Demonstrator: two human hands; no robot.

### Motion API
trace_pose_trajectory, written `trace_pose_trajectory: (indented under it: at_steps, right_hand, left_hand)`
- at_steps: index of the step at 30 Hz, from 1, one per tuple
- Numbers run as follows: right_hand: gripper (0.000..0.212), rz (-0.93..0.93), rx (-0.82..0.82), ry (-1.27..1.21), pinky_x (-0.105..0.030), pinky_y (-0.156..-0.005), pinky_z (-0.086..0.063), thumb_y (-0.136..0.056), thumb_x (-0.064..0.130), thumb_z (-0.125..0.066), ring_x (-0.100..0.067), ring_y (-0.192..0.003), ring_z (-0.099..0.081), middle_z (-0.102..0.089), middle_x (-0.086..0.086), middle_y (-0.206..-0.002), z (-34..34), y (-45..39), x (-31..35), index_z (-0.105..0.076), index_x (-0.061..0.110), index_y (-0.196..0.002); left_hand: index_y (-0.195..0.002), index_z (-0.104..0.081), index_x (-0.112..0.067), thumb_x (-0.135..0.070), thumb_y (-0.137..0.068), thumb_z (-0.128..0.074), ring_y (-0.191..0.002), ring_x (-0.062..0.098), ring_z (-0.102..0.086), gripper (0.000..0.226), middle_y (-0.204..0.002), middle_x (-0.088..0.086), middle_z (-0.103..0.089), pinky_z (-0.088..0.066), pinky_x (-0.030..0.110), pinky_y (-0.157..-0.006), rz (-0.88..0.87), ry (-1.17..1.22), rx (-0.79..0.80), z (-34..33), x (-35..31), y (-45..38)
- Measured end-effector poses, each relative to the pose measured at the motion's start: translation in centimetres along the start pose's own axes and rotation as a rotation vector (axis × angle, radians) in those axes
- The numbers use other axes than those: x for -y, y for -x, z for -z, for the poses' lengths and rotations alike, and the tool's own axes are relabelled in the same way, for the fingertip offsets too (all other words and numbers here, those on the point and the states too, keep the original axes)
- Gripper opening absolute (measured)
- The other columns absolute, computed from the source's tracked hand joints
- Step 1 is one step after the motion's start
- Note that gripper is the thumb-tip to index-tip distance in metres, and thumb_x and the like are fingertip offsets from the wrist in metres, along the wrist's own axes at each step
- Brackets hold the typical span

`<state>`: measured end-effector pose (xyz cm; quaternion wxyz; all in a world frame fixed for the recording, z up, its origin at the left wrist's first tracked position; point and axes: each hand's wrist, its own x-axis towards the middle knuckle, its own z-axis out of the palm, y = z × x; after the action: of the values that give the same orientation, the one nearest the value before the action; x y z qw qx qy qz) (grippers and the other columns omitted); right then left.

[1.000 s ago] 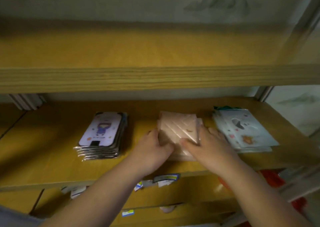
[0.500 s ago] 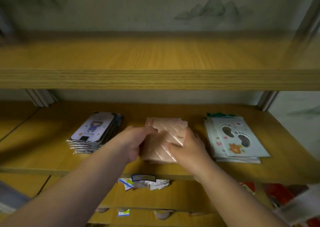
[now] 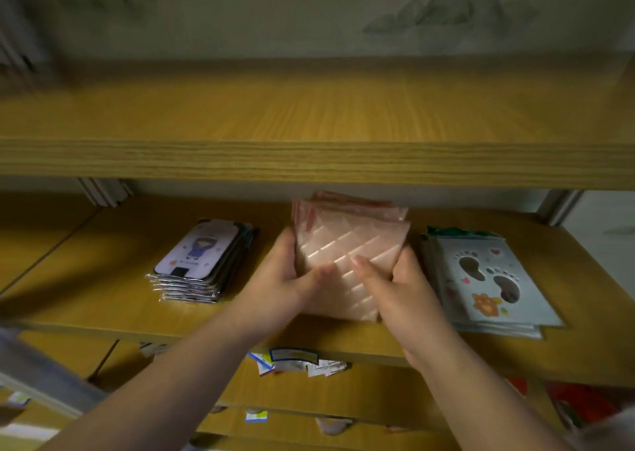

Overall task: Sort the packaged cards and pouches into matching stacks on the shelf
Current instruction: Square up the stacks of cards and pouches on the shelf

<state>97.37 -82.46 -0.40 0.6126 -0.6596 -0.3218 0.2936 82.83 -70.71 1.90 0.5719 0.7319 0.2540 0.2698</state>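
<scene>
A stack of pink quilted pouches (image 3: 350, 244) stands tilted up off the middle of the wooden shelf (image 3: 103, 299). My left hand (image 3: 285, 279) grips its left side and my right hand (image 3: 398, 289) grips its right side, thumbs pressed on the front. To the left lies a stack of packaged cards with a cartoon girl (image 3: 197, 261). To the right lies a stack of pale packs printed with footprints (image 3: 491, 279).
An upper shelf board (image 3: 309, 162) overhangs close above the pouches. Below the shelf's front edge, small loose packets (image 3: 295, 361) stick out from a lower level. Red items (image 3: 580, 406) sit at the lower right. A grey rail (image 3: 41, 375) crosses the lower left.
Both hands have lifted the pink pouch stack from lying flat to tilted upright, squaring it between the palms. The camera has moved slightly closer.
</scene>
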Motion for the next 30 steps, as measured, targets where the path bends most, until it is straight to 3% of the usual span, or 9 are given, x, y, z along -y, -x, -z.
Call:
trace_pose_trajectory:
  at_steps: [6, 9, 11, 14, 16, 19, 22, 27, 30]
  right_hand:
    - [0.061, 0.167, 0.071, 0.081, -0.014, -0.092, -0.045, -0.081, 0.051, -0.071, 0.005, -0.117, -0.059, -0.064, 0.027, -0.124, -1.8, 0.1, -2.1, -0.038, 0.049, -0.132]
    - [0.054, 0.179, 0.021, 0.157, -0.010, -0.091, -0.043, -0.080, 0.052, -0.068, 0.006, -0.117, -0.058, -0.063, 0.027, -0.123, -2.3, 0.0, -3.0, -0.038, 0.061, -0.124]
    - [0.046, 0.150, -0.057, 0.195, -0.017, -0.089, -0.048, -0.075, 0.059, -0.068, 0.005, -0.110, -0.060, -0.065, 0.023, -0.118, -2.4, -0.5, -2.6, -0.043, 0.064, -0.113]
    - [0.047, 0.081, -0.107, 0.235, -0.037, -0.085, -0.057, -0.070, 0.066, -0.068, -0.007, -0.098, -0.068, -0.069, 0.006, -0.111, -2.7, -1.6, -1.5, -0.059, 0.043, -0.109]
    - [0.050, -0.023, -0.075, 0.248, -0.044, -0.087, -0.057, -0.071, 0.062, -0.071, -0.013, -0.094, -0.071, -0.073, 0.001, -0.107, -3.2, -2.6, -0.5, -0.069, 0.028, -0.108]
    - [0.051, -0.212, -0.031, 0.331, -0.047, -0.086, -0.059, -0.073, 0.057, -0.076, -0.022, -0.090, -0.073, -0.077, -0.002, -0.098, -4.0, -4.2, 0.4, -0.074, 0.017, -0.105]
    - [0.069, -0.297, -0.033, 0.498, -0.036, -0.075, -0.060, -0.060, 0.072, -0.073, -0.022, -0.084, -0.072, -0.076, -0.005, -0.094, -4.6, -5.0, 0.6, -0.074, 0.014, -0.096]
    - [0.047, -0.164, -0.110, 0.687, -0.025, -0.055, -0.046, -0.067, 0.070, -0.071, -0.017, -0.074, -0.069, -0.072, 0.006, -0.072, -4.3, -4.8, 0.5, -0.070, 0.024, -0.074]
    - [0.062, -0.085, -0.202, 0.763, -0.028, -0.066, -0.046, -0.073, 0.072, -0.065, -0.024, -0.092, -0.068, -0.074, 0.001, -0.100, -3.3, -3.7, 0.5, -0.071, 0.019, -0.104]
  left_hand:
    - [-0.142, -0.032, -0.010, -0.009, -0.085, -0.077, -0.127, -0.007, -0.049, 0.072, -0.136, -0.010, -0.052, -0.037, 0.011, -0.102, -0.164, -0.236, 0.007, 0.8, 2.4, 0.5]
    - [-0.144, -0.035, -0.001, -0.006, -0.088, -0.074, -0.133, 0.000, -0.047, 0.068, -0.140, 0.001, -0.052, -0.033, 0.015, -0.110, -0.139, -0.245, 0.026, 0.8, 3.1, 0.4]
    - [-0.143, -0.037, -0.009, -0.007, -0.087, -0.075, -0.130, -0.001, -0.049, 0.068, -0.138, -0.005, -0.054, -0.035, 0.012, -0.105, -0.113, -0.202, 0.017, 1.0, 2.9, 0.2]
    - [-0.127, -0.054, -0.023, -0.032, -0.082, -0.081, -0.116, 0.013, -0.063, 0.054, -0.124, -0.001, -0.066, -0.051, 0.027, -0.096, -0.021, -0.149, 0.000, 1.7, 2.5, -0.3]
    - [-0.114, -0.064, -0.013, -0.051, -0.079, -0.076, -0.107, 0.032, -0.065, 0.053, -0.111, 0.016, -0.068, -0.054, 0.045, -0.090, 0.048, -0.302, -0.016, 2.4, 2.3, -0.9]
    - [-0.100, -0.065, -0.003, -0.065, -0.077, -0.069, -0.103, 0.039, -0.063, 0.065, -0.106, 0.023, -0.067, -0.053, 0.046, -0.087, 0.229, -0.556, -0.059, 3.0, 2.4, -1.8]
    - [-0.113, -0.065, -0.005, -0.069, -0.081, -0.061, -0.122, 0.039, -0.051, 0.072, -0.121, 0.023, -0.062, -0.045, 0.041, -0.098, 0.301, -0.635, 0.000, 2.8, 2.5, -2.2]
    - [-0.147, -0.036, -0.008, -0.056, -0.087, -0.063, -0.133, 0.044, -0.033, 0.082, -0.142, 0.023, -0.038, -0.027, 0.041, -0.108, 0.184, -0.678, -0.061, 2.4, 2.5, -1.9]
    - [-0.148, -0.036, -0.006, -0.052, -0.091, -0.059, -0.135, 0.043, -0.032, 0.077, -0.145, 0.024, -0.038, -0.026, 0.042, -0.111, 0.106, -0.700, -0.064, 2.0, 1.8, -1.3]
